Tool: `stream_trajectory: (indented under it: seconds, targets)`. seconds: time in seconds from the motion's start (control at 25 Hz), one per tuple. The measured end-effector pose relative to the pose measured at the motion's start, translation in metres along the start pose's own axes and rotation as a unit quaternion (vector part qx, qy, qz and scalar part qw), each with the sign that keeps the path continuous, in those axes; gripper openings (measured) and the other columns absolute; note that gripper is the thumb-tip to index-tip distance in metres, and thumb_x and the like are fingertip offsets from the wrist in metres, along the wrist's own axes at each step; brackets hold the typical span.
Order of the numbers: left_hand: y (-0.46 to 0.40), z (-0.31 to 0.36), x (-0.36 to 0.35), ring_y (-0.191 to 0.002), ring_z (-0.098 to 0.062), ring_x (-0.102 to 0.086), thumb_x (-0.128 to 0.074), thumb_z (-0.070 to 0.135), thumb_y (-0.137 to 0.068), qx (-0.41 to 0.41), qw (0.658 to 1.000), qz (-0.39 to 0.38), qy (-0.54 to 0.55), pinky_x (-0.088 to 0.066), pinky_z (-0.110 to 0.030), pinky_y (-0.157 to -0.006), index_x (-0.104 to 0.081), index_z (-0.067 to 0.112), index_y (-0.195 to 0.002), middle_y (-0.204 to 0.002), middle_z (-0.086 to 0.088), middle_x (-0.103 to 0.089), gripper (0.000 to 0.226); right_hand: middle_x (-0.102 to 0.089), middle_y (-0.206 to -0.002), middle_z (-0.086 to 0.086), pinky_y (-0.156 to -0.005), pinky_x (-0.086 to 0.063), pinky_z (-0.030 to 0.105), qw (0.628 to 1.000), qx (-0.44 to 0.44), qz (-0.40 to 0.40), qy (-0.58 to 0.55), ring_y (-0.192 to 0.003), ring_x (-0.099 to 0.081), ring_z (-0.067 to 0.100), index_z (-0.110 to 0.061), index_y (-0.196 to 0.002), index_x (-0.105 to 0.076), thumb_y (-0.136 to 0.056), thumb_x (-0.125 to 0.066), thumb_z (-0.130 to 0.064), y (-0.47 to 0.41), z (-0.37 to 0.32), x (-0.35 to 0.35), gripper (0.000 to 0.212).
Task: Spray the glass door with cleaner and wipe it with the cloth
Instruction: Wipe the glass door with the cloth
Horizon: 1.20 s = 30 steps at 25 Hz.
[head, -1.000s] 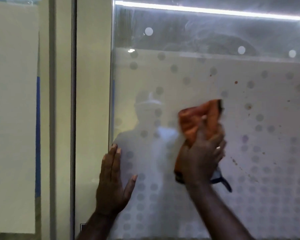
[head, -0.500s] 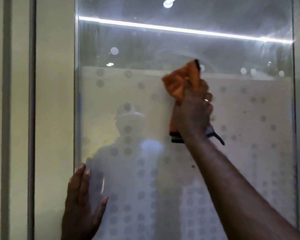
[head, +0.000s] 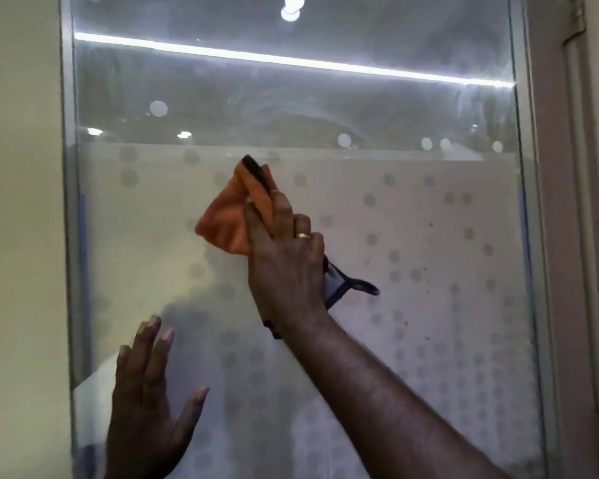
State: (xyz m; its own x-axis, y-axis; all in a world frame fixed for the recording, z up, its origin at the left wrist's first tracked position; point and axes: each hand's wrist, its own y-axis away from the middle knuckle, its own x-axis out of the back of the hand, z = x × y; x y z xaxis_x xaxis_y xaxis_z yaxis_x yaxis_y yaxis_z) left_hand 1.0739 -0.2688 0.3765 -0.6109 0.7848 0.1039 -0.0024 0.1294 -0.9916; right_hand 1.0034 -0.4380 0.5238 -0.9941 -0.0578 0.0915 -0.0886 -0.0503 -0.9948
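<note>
The glass door (head: 412,236) fills the view, clear at the top and frosted with a dot pattern below. My right hand (head: 287,267) presses an orange cloth (head: 227,219) with dark edging flat against the frosted part near the door's middle. A grey loop of the cloth (head: 355,285) hangs out to the right of my wrist. My left hand (head: 149,406) lies flat on the glass at the lower left, fingers spread, holding nothing. Small brown specks (head: 426,271) dot the glass to the right. No spray bottle is in view.
A cream wall (head: 18,236) borders the door's metal edge (head: 68,236) on the left. The door frame (head: 561,236) with a hinge at its top runs down the right side. A light strip reflects across the upper glass.
The view has shifted so the door sits more central. My right hand and the cloth sit lower relative to the frosted band's top edge than half a second ago. My left hand stays flat on the glass.
</note>
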Motion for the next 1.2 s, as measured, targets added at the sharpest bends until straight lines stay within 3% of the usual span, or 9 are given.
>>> stream_trajectory:
  seconds: [0.16, 0.36, 0.48, 0.6, 0.68, 0.84, 1.0, 1.08, 1.2]
  targets:
    - [-0.005, 0.010, -0.006, -0.154, -0.010, -0.009, -0.032, 0.061, -0.097, 0.000, 1.000, 0.004, 0.007, -0.006, -0.032, -0.125, -0.009, 0.031, -0.157, -0.166, 0.014, -0.006, 0.071, -0.029, -0.144, 0.000, -0.092, -0.038, 0.044, 0.973, -0.224, 0.051, 0.019, -0.109, -0.043, 0.030, -0.044, -0.144, -0.024, -0.096, -0.043, -0.030, -0.041, 0.102, 0.026, 0.054]
    - [-0.010, 0.017, -0.011, -0.154, -0.010, -0.010, -0.032, 0.060, -0.097, 0.006, 1.000, 0.012, -0.001, -0.007, -0.036, -0.125, -0.008, 0.032, -0.157, -0.166, 0.015, -0.006, 0.071, -0.025, -0.148, 0.016, -0.101, -0.036, 0.051, 0.927, -0.370, 0.041, 0.051, -0.122, -0.037, 0.042, -0.030, -0.142, -0.039, -0.079, -0.058, -0.013, 0.046, 0.166, 0.044, 0.068]
    - [-0.011, 0.025, -0.021, -0.154, -0.010, -0.012, -0.034, 0.059, -0.097, 0.006, 1.000, 0.028, 0.001, -0.008, -0.036, -0.126, -0.011, 0.030, -0.157, -0.166, 0.015, -0.008, 0.071, -0.032, -0.146, 0.018, -0.094, -0.045, 0.050, 0.950, -0.302, 0.053, 0.048, -0.115, -0.046, 0.041, -0.029, -0.141, -0.043, -0.073, -0.063, -0.016, 0.099, 0.110, 0.015, 0.072]
    - [-0.013, 0.029, -0.025, -0.153, -0.010, -0.013, -0.034, 0.058, -0.097, 0.007, 0.999, 0.034, -0.007, -0.009, -0.038, -0.125, -0.012, 0.028, -0.157, -0.167, 0.010, -0.010, 0.071, -0.032, -0.146, 0.012, -0.085, -0.045, 0.043, 0.997, -0.067, 0.010, 0.024, -0.108, -0.046, 0.034, -0.028, -0.138, -0.043, -0.080, -0.056, -0.017, 0.119, 0.050, -0.003, 0.061]
    - [-0.013, 0.031, -0.025, -0.153, -0.008, -0.013, -0.034, 0.058, -0.097, 0.011, 0.999, 0.037, -0.006, -0.009, -0.037, -0.124, -0.016, 0.027, -0.156, -0.167, 0.005, -0.013, 0.069, -0.036, -0.146, 0.011, -0.079, -0.043, 0.042, 1.000, 0.017, -0.012, 0.009, -0.105, -0.047, 0.031, -0.026, -0.137, -0.046, -0.084, -0.053, -0.016, 0.099, 0.045, 0.001, 0.055]
    - [-0.013, 0.033, -0.024, -0.153, -0.007, -0.012, -0.034, 0.056, -0.098, 0.013, 0.999, 0.036, -0.008, -0.008, -0.035, -0.125, -0.027, 0.011, -0.151, -0.162, 0.002, -0.020, 0.069, -0.032, -0.149, 0.012, -0.088, -0.043, 0.046, 0.990, -0.125, 0.008, 0.069, -0.113, -0.043, 0.036, -0.033, -0.142, -0.039, -0.082, -0.056, -0.018, 0.043, 0.117, 0.026, 0.064]
    - [-0.013, 0.031, -0.025, -0.153, -0.009, -0.014, -0.036, 0.055, -0.098, -0.002, 0.999, 0.040, -0.012, -0.010, -0.038, -0.124, -0.021, 0.023, -0.154, -0.164, 0.006, -0.017, 0.066, -0.024, -0.149, 0.015, -0.100, -0.039, 0.050, 0.946, -0.317, 0.033, 0.064, -0.123, -0.037, 0.041, -0.034, -0.144, -0.035, -0.078, -0.058, -0.014, 0.071, 0.194, 0.051, 0.072]
    - [-0.014, 0.032, -0.026, -0.153, -0.009, -0.014, -0.036, 0.055, -0.098, 0.006, 0.999, 0.041, -0.015, -0.011, -0.040, -0.124, -0.026, 0.015, -0.151, -0.164, 0.006, -0.017, 0.067, -0.025, -0.148, 0.017, -0.100, -0.040, 0.052, 0.918, -0.390, 0.055, 0.041, -0.122, -0.037, 0.044, -0.027, -0.143, -0.039, -0.078, -0.059, -0.010, 0.106, 0.192, 0.044, 0.070]
    - [-0.013, 0.041, -0.026, -0.153, -0.011, -0.016, -0.037, 0.053, -0.098, 0.006, 0.999, 0.050, -0.005, -0.013, -0.046, -0.123, -0.031, 0.003, -0.146, -0.153, -0.020, -0.032, 0.070, -0.030, -0.145, 0.016, -0.095, -0.042, 0.051, 0.914, -0.400, 0.059, 0.035, -0.118, -0.038, 0.037, -0.026, -0.141, -0.045, -0.070, -0.058, -0.012, 0.161, 0.133, 0.024, 0.073]
